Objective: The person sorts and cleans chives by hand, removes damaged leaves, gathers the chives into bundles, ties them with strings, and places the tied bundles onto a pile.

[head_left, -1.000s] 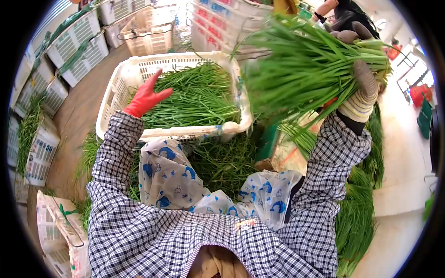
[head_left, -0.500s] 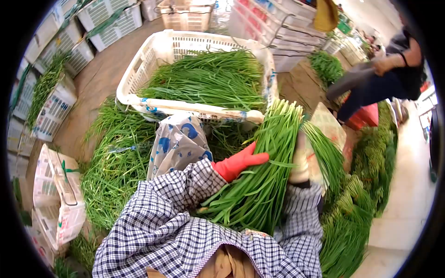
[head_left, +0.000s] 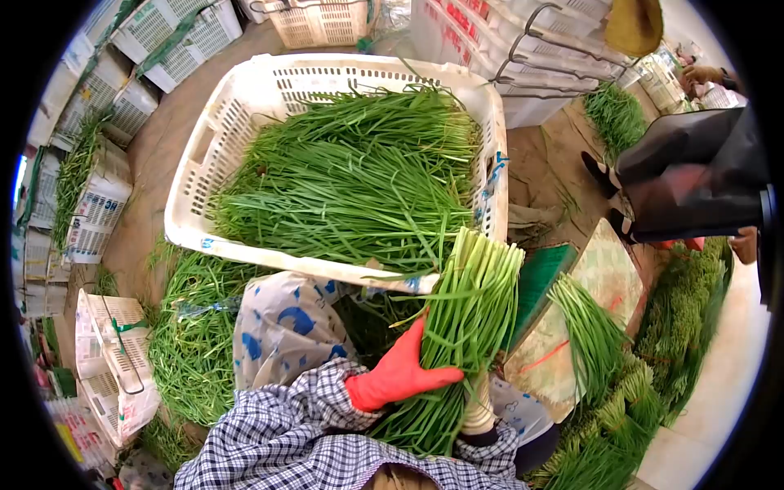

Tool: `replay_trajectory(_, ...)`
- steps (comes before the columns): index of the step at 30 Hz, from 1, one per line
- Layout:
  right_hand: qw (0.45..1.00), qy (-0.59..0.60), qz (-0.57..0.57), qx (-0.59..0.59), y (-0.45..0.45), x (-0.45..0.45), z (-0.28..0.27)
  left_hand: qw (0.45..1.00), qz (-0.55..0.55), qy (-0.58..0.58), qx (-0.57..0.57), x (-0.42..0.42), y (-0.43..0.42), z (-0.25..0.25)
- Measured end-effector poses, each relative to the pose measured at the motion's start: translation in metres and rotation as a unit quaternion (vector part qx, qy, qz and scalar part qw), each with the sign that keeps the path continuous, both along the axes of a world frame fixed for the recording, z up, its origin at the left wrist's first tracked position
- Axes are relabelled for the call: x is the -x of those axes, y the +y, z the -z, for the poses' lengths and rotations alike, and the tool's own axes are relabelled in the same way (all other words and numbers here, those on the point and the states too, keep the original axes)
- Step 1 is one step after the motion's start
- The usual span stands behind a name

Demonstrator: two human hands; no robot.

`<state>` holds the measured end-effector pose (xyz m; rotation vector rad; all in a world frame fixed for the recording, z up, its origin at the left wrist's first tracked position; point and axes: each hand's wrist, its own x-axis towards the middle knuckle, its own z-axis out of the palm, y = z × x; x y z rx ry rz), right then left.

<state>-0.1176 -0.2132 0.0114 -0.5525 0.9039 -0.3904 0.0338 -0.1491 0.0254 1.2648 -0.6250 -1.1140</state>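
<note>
A thick bundle of long green stalks stands upright before my chest, its pale ends at the top, by the basket's near right corner. My left hand, in a red glove, is wrapped round its left side, thumb across the front. Behind the lower right of the bundle is my right hand, in a pale striped glove; its fingers are hidden by the leaves. Just beyond, a white basket holds a layer of the same greens. A smaller bunch lies on a worn board at the right.
Loose greens are heaped on the floor at left, near a white crate. More bundles lie at the lower right. Stacked crates stand behind the basket. A person in dark clothes is at the right.
The bundle swung from the upper right to before my chest, then slightly forward to the basket's near corner. My left hand came from the basket onto it. The other person has come nearer.
</note>
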Motion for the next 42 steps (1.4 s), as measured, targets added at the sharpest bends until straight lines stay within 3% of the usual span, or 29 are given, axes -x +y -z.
replay_trajectory(1, 0.998, -0.015, 0.002, -0.055, -0.005, -0.007, -0.013, 1.0, 0.0, 0.008, -0.009, -0.002, -0.003, -0.005)
replay_trajectory(3, 0.982, -0.133, -0.032, -0.128, -0.014, -0.008, -0.025, 0.991, 0.027, -0.11, -0.065, -0.006, -0.005, -0.021)
replay_trajectory(4, 0.966, -0.196, -0.053, -0.158, -0.019, -0.008, -0.027, 0.98, -0.002, -0.199, 0.022, 0.004, -0.006, -0.009)
replay_trajectory(5, 0.949, -0.248, -0.077, -0.18, -0.023, -0.006, -0.029, 0.98, -0.001, -0.198, 0.018, -0.011, -0.01, -0.022)
replay_trajectory(6, 0.936, -0.279, -0.091, -0.194, -0.026, -0.005, -0.031, 0.953, 0.206, -0.221, -0.01, -0.041, -0.014, -0.05)
replay_trajectory(7, 0.922, -0.309, -0.107, -0.206, -0.029, -0.004, -0.034, 0.884, 0.402, -0.235, -0.037, -0.072, -0.025, -0.074)
replay_trajectory(8, 0.912, -0.331, -0.12, -0.211, -0.031, -0.002, -0.037, 0.804, 0.352, -0.476, 0.048, -0.11, -0.048, -0.087)
replay_trajectory(9, 0.902, -0.351, -0.133, -0.213, -0.033, -0.002, -0.04, 0.777, 0.397, -0.488, -0.001, -0.154, -0.075, -0.086)
replay_trajectory(11, 0.887, -0.38, -0.155, -0.212, -0.032, 0.001, -0.042, 0.797, 0.234, -0.519, -0.203, -0.234, -0.139, -0.058)
replay_trajectory(12, 0.882, -0.393, -0.156, -0.209, -0.029, 0.005, -0.039, 0.863, 0.165, -0.398, -0.262, -0.268, -0.166, -0.036)
replay_trajectory(14, 0.874, -0.419, -0.132, -0.208, -0.01, 0.022, -0.022, 0.92, 0.096, -0.209, -0.316, -0.333, -0.203, 0.03)
replay_trajectory(15, 0.878, -0.41, -0.14, -0.204, -0.014, 0.027, -0.028, 0.95, 0.042, -0.138, -0.276, -0.339, -0.204, 0.058)
replay_trajectory(16, 0.881, -0.406, -0.168, -0.176, -0.019, 0.027, -0.035, 0.944, 0.082, -0.23, -0.221, -0.318, -0.204, 0.075)
replay_trajectory(17, 0.88, -0.408, -0.161, -0.18, -0.014, 0.033, -0.037, 0.954, 0.095, -0.232, -0.166, -0.3, -0.205, 0.088)
replay_trajectory(18, 0.88, -0.409, -0.155, -0.185, -0.008, 0.039, -0.039, 0.96, 0.108, -0.231, -0.111, -0.27, -0.198, 0.08)
replay_trajectory(20, 0.858, -0.434, -0.181, -0.205, -0.002, 0.058, 0.032, 0.986, 0.133, -0.095, -0.014, -0.172, -0.132, -0.02)
replay_trajectory(21, 0.881, -0.416, -0.145, -0.172, 0.011, 0.058, 0.035, 0.984, 0.181, -0.003, 0.0, -0.147, -0.106, -0.035)
replay_trajectory(23, 0.944, -0.325, -0.019, -0.056, 0.043, 0.057, 0.021, 0.931, 0.355, -0.06, -0.052, -0.103, -0.042, -0.077)
replay_trajectory(26, 0.984, -0.148, -0.038, 0.094, 0.049, 0.062, 0.055, 0.962, 0.27, -0.029, 0.04, -0.025, 0.047, -0.033)
replay_trajectory(28, 0.969, -0.037, -0.068, 0.236, 0.057, 0.034, 0.052, 0.986, 0.153, 0.046, 0.051, 0.021, 0.076, -0.016)
replay_trajectory(29, 0.951, 0.005, -0.086, 0.296, 0.063, 0.029, 0.061, 0.984, 0.161, 0.055, 0.052, 0.037, 0.087, -0.001)
replay_trajectory(32, 0.991, -0.028, -0.047, 0.125, 0.09, 0.03, 0.107, 0.968, -0.102, 0.23, -0.023, 0.08, 0.114, 0.059)
replay_trajectory(33, 0.992, -0.027, -0.054, 0.115, 0.105, 0.032, 0.1, 0.969, -0.095, 0.229, -0.02, 0.091, 0.127, 0.066)
replay_trajectory(35, 0.995, -0.026, -0.061, 0.074, 0.128, 0.034, 0.103, 0.941, -0.186, 0.243, -0.142, 0.098, 0.151, 0.073)
replay_trajectory(37, 0.992, -0.046, -0.042, 0.106, 0.122, 0.017, 0.109, 0.948, -0.183, 0.218, -0.14, 0.083, 0.149, 0.079)
replay_trajectory(39, 0.986, 0.038, -0.112, 0.117, 0.09, -0.011, 0.083, 0.984, -0.077, 0.159, -0.017, 0.039, 0.128, 0.093)
replay_trajectory(40, 0.992, 0.042, -0.098, 0.068, 0.078, -0.027, 0.062, 0.981, -0.037, 0.188, -0.037, 0.011, 0.117, 0.105)
replay_trajectory(41, 0.995, 0.045, -0.085, 0.021, 0.07, -0.039, 0.045, 0.977, -0.052, 0.19, -0.086, -0.006, 0.112, 0.086)
replay_trajectory(42, 0.981, 0.123, -0.108, 0.107, 0.064, -0.047, 0.066, 0.973, -0.045, 0.202, -0.105, -0.008, 0.113, 0.085)
